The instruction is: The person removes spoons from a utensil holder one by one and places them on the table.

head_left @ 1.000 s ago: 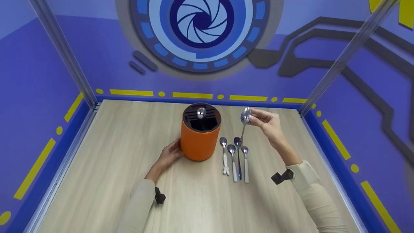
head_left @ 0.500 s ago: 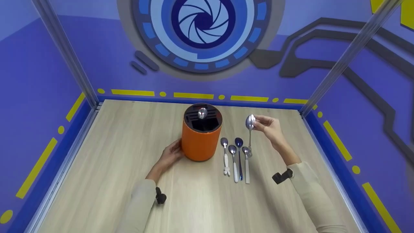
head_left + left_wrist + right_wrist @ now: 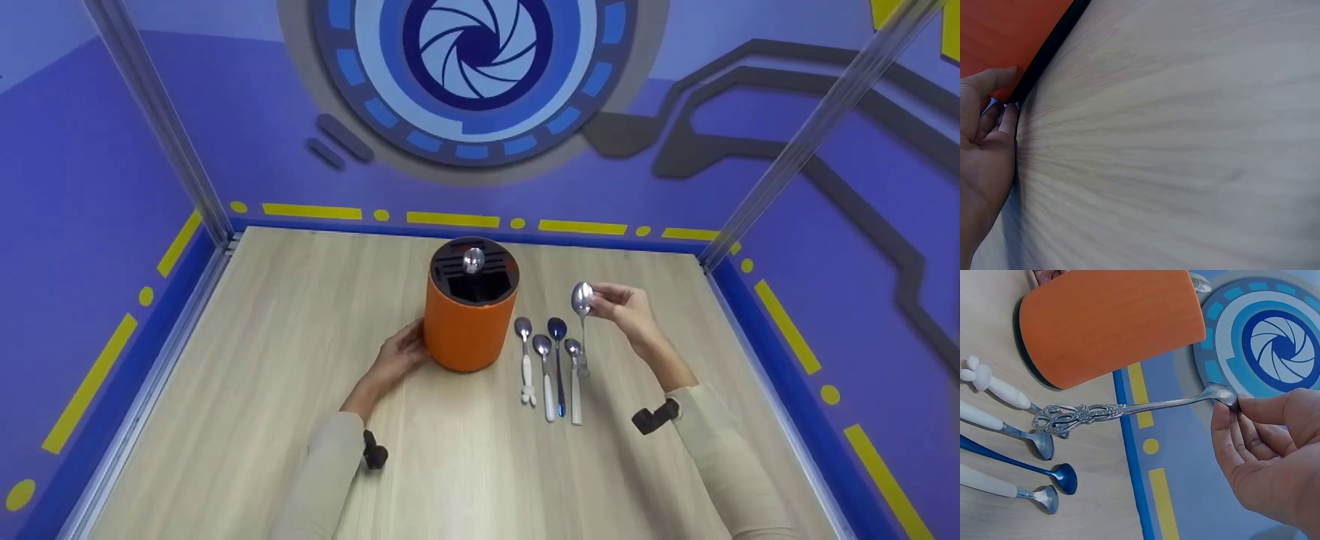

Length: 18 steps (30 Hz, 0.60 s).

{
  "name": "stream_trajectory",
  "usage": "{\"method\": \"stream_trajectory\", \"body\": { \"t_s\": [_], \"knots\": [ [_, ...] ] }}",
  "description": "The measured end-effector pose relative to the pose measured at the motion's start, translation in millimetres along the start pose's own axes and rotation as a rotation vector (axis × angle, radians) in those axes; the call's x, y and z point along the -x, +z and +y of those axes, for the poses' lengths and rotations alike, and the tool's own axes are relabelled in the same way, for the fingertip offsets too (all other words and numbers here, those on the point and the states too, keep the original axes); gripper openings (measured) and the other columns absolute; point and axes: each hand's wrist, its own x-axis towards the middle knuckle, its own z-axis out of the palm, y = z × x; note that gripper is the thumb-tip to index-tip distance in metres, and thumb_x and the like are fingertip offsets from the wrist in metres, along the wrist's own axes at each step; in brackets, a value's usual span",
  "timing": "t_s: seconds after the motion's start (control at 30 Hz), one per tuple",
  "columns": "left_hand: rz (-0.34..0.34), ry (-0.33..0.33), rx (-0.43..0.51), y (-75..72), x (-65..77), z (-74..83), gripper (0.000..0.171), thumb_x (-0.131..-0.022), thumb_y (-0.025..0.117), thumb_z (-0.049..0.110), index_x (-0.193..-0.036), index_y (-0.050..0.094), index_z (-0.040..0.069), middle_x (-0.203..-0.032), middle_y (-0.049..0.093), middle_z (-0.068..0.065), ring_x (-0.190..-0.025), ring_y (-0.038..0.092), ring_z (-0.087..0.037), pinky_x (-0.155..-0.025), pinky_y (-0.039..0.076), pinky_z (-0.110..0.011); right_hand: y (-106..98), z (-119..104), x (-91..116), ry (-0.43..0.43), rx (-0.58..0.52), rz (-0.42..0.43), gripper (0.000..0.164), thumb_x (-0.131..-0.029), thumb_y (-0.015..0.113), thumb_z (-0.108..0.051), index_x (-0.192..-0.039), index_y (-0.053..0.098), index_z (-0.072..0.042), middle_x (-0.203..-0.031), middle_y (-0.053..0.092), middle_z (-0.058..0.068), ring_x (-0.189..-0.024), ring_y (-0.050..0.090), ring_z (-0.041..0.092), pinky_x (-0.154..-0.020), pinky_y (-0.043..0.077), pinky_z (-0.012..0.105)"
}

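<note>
My right hand (image 3: 630, 315) pinches a silver spoon (image 3: 582, 298) by its bowl. The right wrist view shows its ornate openwork handle (image 3: 1081, 415) pointing away from the fingers, and in the head view it hangs downward. My left hand (image 3: 396, 358) rests against the lower side of an upright orange utensil holder (image 3: 466, 334), the thumb (image 3: 1002, 79) lying along its wall by the dark base. A spoon's shiny bowl (image 3: 473, 260) sticks up from the holder's black slotted top.
Right of the holder, several spoons lie in a row on the wooden table (image 3: 300, 322): one with a white figure-shaped handle (image 3: 526, 367), a white-handled one (image 3: 547, 382), a dark blue one (image 3: 559, 367) and another white-handled one (image 3: 575, 390). Blue printed walls (image 3: 187, 120) surround the table.
My right hand has moved the ornate spoon to the right and nearer, from over the blue spoon to the right end of the row. The left hand stays at the holder.
</note>
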Motion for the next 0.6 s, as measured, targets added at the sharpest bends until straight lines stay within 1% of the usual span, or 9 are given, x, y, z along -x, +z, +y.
{"method": "stream_trajectory", "body": {
  "t_s": [0.1, 0.23, 0.37, 0.5, 0.6],
  "knots": [
    [0.004, 0.004, -0.008, 0.6, 0.3, -0.7, 0.071, -0.097, 0.060, -0.006, -0.160, 0.032, 0.006, -0.167, 0.031, -0.018, -0.154, 0.032, -0.034, -0.122, 0.039, -0.045, -2.8, 8.4, -1.2, 0.027, -0.023, 0.003, 0.040, -0.100, 0.065, -0.007, -0.132, 0.058, 0.016, -0.102, 0.077, -0.002, -0.088, 0.073, 0.004, -0.086, 0.062, 0.020],
    [-0.012, -0.003, 0.022, 1.5, 0.0, -2.1, 0.071, -0.097, 0.059, -0.008, -0.161, 0.030, 0.006, -0.168, 0.028, -0.018, -0.154, 0.032, -0.035, -0.123, 0.038, -0.045, -7.6, 21.2, -5.4, 0.077, -0.048, 0.004, 0.040, -0.100, 0.063, -0.005, -0.133, 0.056, 0.017, -0.100, 0.076, -0.003, -0.088, 0.074, 0.004, -0.087, 0.061, 0.019],
    [-0.023, -0.012, 0.031, 1.4, 0.2, -3.2, 0.072, -0.098, 0.058, -0.007, -0.161, 0.029, 0.006, -0.168, 0.026, -0.018, -0.155, 0.031, -0.035, -0.123, 0.037, -0.045, -10.5, 34.7, -9.2, 0.111, -0.071, -0.003, 0.043, -0.100, 0.062, -0.004, -0.134, 0.052, 0.019, -0.098, 0.076, -0.003, -0.088, 0.073, 0.004, -0.087, 0.061, 0.019],
    [-0.037, 0.005, 0.033, -0.6, -0.3, -1.8, 0.072, -0.098, 0.059, -0.007, -0.161, 0.027, 0.004, -0.169, 0.024, -0.019, -0.156, 0.027, -0.035, -0.125, 0.034, -0.045, -13.2, 47.2, -12.9, 0.128, -0.085, -0.005, 0.044, -0.101, 0.060, -0.004, -0.136, 0.050, 0.021, -0.098, 0.075, -0.004, -0.088, 0.072, 0.004, -0.088, 0.061, 0.019],
    [-0.048, 0.018, 0.040, -1.9, -0.7, -0.7, 0.071, -0.098, 0.058, -0.007, -0.161, 0.027, 0.003, -0.169, 0.023, -0.019, -0.157, 0.025, -0.035, -0.127, 0.032, -0.045, -16.5, 59.2, -15.1, 0.142, -0.066, -0.005, 0.043, -0.102, 0.059, -0.004, -0.137, 0.050, 0.019, -0.102, 0.074, -0.002, -0.090, 0.072, 0.004, -0.090, 0.061, 0.020]
  ]
}}
